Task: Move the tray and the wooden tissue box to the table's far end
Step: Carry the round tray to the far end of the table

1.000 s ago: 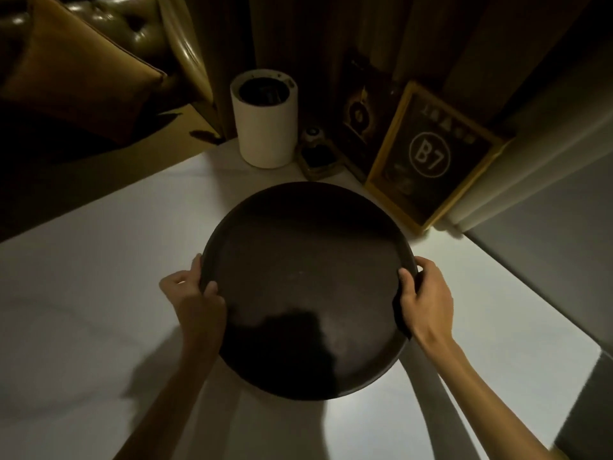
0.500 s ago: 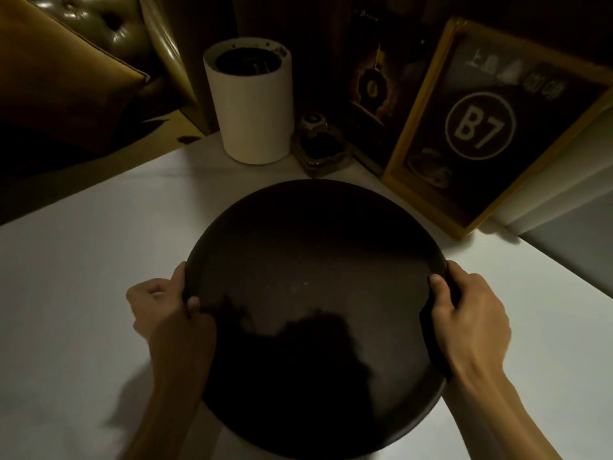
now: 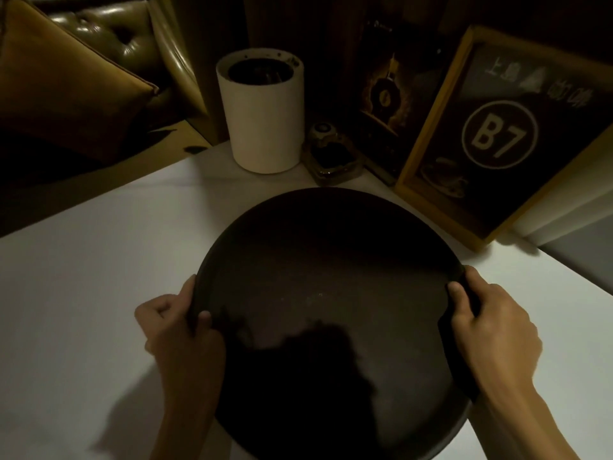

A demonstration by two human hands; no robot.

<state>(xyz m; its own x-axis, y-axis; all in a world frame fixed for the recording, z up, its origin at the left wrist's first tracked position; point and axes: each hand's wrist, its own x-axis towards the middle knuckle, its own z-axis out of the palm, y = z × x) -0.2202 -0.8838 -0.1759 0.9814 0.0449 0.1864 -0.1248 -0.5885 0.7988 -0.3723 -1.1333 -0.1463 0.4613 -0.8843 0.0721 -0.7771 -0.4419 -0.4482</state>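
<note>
A large round dark tray [image 3: 325, 260] lies over the white table [image 3: 83, 277], its far rim close to the things at the table's far end. My left hand [image 3: 175, 330] grips the tray's left rim, thumb on top. My right hand [image 3: 491, 330] grips the right rim the same way. The tray holds nothing; a dark shadow falls on its near half. No wooden tissue box is in view.
At the far end stand a white cylindrical container [image 3: 262, 111], a small dark glass holder [image 3: 331, 157], a dark menu card [image 3: 384, 94] and a yellow-framed B7 sign [image 3: 497, 137] leaning on the wall. A green leather sofa [image 3: 83, 61] sits beyond the left edge.
The tray, held in both hands, has moved toward the far end; the white container and B7 sign are now nearer and larger. The grip is unchanged.
</note>
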